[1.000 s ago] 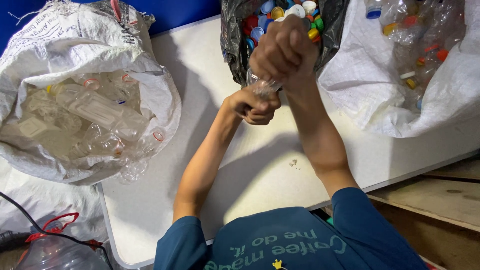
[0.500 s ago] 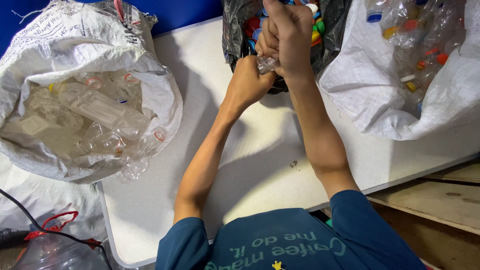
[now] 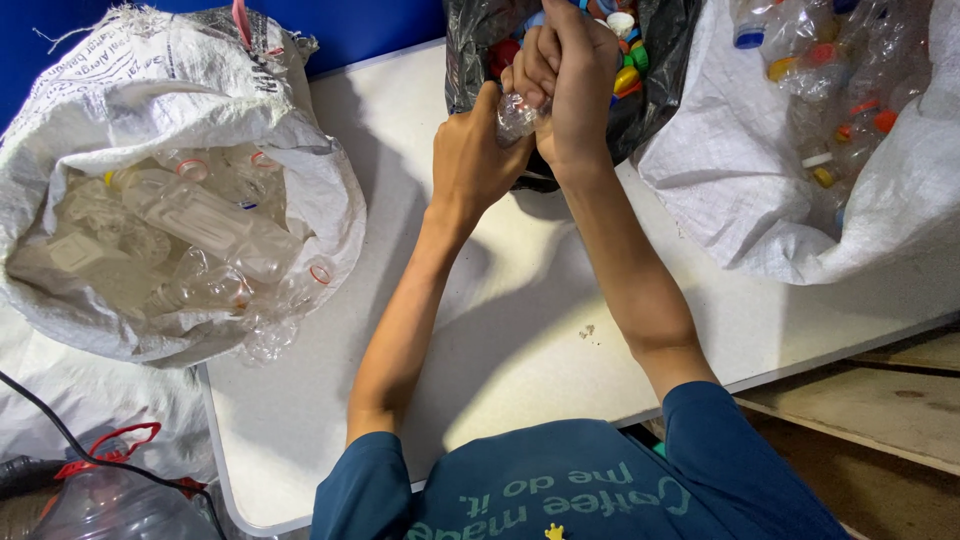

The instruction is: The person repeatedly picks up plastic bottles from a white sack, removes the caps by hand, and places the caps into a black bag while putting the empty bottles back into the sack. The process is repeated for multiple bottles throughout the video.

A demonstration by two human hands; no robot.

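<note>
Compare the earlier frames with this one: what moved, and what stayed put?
Both hands, left hand and right hand, carried the clear plastic bottle away from the body, from above the white table to the mouth of the black bag of coloured caps. Both still grip the bottle. The sack of capless bottles and the sack of capped bottles did not shift.
</note>
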